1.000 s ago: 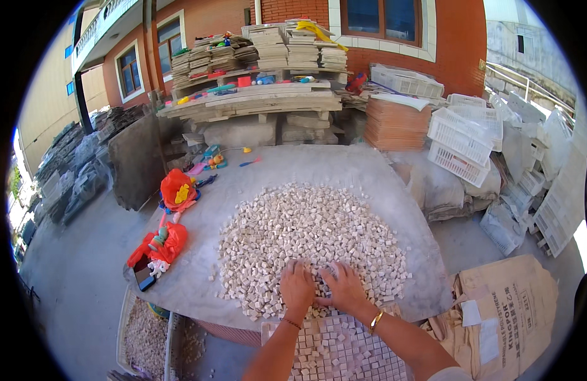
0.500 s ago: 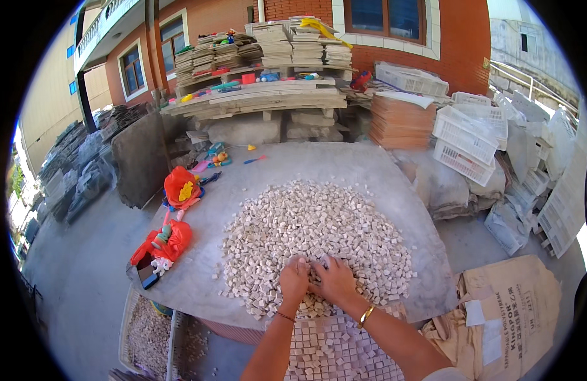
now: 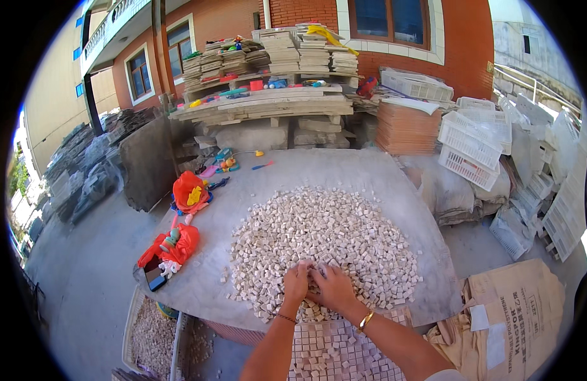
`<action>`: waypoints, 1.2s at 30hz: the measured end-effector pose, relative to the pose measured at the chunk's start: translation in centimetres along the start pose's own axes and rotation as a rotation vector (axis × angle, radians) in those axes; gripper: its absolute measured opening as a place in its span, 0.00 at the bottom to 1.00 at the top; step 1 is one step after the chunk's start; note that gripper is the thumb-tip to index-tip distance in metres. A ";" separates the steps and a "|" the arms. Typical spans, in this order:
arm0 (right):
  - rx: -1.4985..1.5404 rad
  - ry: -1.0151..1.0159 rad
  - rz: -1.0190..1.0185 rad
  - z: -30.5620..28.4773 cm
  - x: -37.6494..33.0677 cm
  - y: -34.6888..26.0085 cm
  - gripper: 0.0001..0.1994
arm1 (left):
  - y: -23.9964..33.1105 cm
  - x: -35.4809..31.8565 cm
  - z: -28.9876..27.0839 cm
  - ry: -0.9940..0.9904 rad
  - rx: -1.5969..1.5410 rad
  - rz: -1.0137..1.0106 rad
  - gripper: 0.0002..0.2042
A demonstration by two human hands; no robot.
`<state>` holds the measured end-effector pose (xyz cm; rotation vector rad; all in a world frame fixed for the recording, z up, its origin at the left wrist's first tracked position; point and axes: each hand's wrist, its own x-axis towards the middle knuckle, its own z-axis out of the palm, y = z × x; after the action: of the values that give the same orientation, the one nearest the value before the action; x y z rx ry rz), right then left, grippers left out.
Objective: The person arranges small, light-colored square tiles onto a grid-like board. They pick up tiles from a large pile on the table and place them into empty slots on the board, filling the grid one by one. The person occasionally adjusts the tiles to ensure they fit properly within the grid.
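A wide heap of small pale stone cubes (image 3: pixel 319 228) lies on the grey stone slab table (image 3: pixel 198 279). At the heap's near edge, my left hand (image 3: pixel 296 284) has its fingers curled and pressed together among the cubes. Close beside it, my right hand (image 3: pixel 333 289) bends inward, its fingers closed and their tips nearly meeting the left ones. Whatever the fingertips hold is hidden. Between my forearms is a gridded tray (image 3: pixel 334 352) with cubes set in rows, some turned askew. A gold bracelet (image 3: pixel 366 319) circles my right wrist.
Red cloth bags with toys (image 3: pixel 179 244) and a dark phone (image 3: pixel 155 273) lie at the table's left. A white crate of cubes (image 3: pixel 150 333) stands below on the left. Flattened brown sacks (image 3: pixel 515 317) lie right. Pallets, stacked tiles and white baskets (image 3: pixel 471 143) stand behind.
The view has shifted slightly, so the scene sits a little lower and to the right. My right fingers have drawn in closer to my left ones at the same spot by the heap.
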<state>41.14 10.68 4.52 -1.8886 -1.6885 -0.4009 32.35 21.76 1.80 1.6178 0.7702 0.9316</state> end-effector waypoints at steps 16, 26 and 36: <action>0.509 0.315 0.517 1.5 3.1 -1.9 0.17 | 2.5 -0.2 2.6 0.146 -0.938 -0.348 0.11; 1.347 0.653 0.738 -3.2 1.7 -2.1 0.07 | 6.1 -3.2 6.7 0.158 -1.370 -0.275 0.19; 1.262 0.563 0.792 -5.3 -0.9 -1.5 0.10 | 6.6 -8.1 8.6 0.059 -1.545 -0.427 0.15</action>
<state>40.33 6.90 8.54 -1.1088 -0.4346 0.3740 36.04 9.36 5.62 0.0644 0.2024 0.8492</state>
